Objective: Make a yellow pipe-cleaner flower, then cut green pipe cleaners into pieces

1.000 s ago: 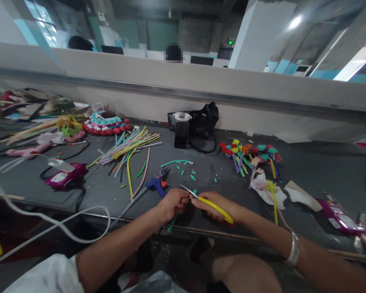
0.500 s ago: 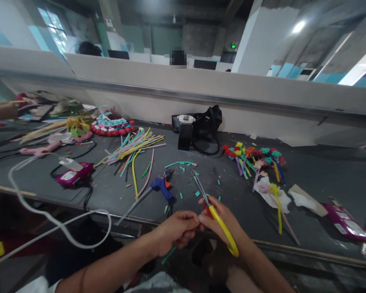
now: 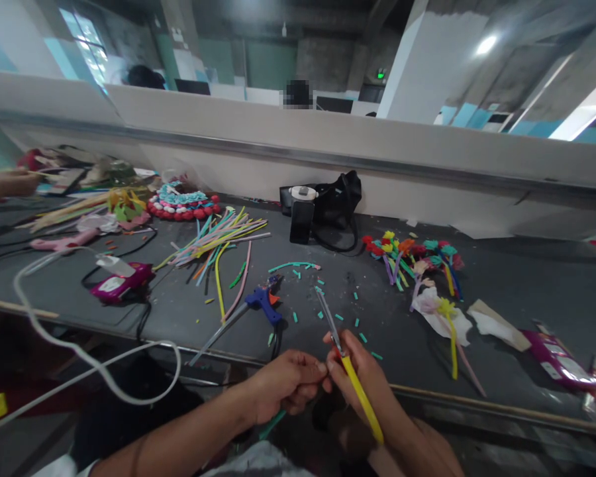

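Down they came, both hands, drawn back from the tabletop [image 3: 501, 285] toward the person's body, and round swung the scissors [image 3: 362, 397]! A second earlier the blades had pointed across toward the left hand [image 3: 291, 387]; now they aimed forward from the right hand [image 3: 362, 371], looking all but closed, no longer next to the fingertips. The right hand had its lower fingers wrapped about the yellow handle, leaving thumb and forefinger free, and those went straight in to meet the left hand's pinch. That left hand was curled nearly closed, a green strip [image 3: 272, 425] caught in it, the tail hanging below the fingers and toward the lap. Whatever sat right between the touching fingertips, I could not tell from where I stood. And look there: with the right hand pulled back, more teal pieces [image 3: 357, 322] showed just ahead of it, scattered on out to the blade tips and beyond. The blue glue gun [image 3: 262, 301] lay ahead of the left hand, untouched, the bundle of coloured strips [image 3: 223, 238] farther off. To my eye, that shift meant the snipping was paused and the work had passed to the fingertips.
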The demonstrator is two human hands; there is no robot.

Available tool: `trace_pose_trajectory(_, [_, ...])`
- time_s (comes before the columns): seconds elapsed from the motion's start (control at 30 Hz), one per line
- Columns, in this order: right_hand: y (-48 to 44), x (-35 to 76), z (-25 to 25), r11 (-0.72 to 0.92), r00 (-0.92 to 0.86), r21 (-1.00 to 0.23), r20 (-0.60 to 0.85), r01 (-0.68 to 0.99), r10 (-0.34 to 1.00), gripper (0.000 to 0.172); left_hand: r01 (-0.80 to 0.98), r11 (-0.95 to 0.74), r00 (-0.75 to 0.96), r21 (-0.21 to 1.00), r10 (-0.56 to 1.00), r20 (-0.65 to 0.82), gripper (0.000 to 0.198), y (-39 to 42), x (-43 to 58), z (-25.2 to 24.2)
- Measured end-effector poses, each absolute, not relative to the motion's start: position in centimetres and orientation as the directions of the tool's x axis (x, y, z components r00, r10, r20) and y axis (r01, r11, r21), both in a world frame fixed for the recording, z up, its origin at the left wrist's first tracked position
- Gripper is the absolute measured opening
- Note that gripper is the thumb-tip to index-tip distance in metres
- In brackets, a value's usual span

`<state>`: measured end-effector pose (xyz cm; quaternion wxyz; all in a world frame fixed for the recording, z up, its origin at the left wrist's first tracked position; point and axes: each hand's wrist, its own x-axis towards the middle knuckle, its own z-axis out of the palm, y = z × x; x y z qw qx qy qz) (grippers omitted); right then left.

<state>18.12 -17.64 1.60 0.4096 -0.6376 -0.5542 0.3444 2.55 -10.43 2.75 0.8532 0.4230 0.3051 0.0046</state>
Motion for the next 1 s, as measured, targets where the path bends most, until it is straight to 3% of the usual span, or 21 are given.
trace_pose_trajectory(0.27, [-16.9, 18.7, 1.7, -0.087, 0.276, -0.863, 0.063, 0.498, 0.959, 0.026, 0.209, 0.649, 0.812, 0.731, 0.302, -0.5, 0.032, -10.3, 2.2, 2.6])
trace_pose_trajectory(0.43, [-16.8, 19.1, 2.2, -0.092, 0.26, -0.851, 0.054, 0.517, 0.964, 0.022, 0.249, 0.651, 0.801, 0.717, 0.278, -0.531, 0.023, -10.2, 2.1, 3.0])
trace_pose_trajectory(0.6, [-17.5, 19.5, 2.6, -0.128, 0.26, -0.855, 0.008, 0.502, 0.966, 0.033, 0.143, 0.62, 0.748, 0.771, 0.442, -0.494, 0.019, -9.7, 2.4, 3.7])
trace_pose_trajectory(0.8, [-20.1, 20.2, 2.3, -0.206, 0.146, -0.897, -0.16, 0.39, 0.976, 0.047, 0.009, 0.583, 0.693, 0.813, 0.583, -0.425, 0.018, -8.7, 2.3, 4.3])
trace_pose_trajectory(1.0, [-21.1, 19.5, 4.4, -0.167, 0.035, -0.87, -0.17, 0.464, 0.985, 0.047, 0.031, 0.577, 0.683, 0.816, 0.584, -0.439, 0.019, -8.8, 3.0, 4.6])
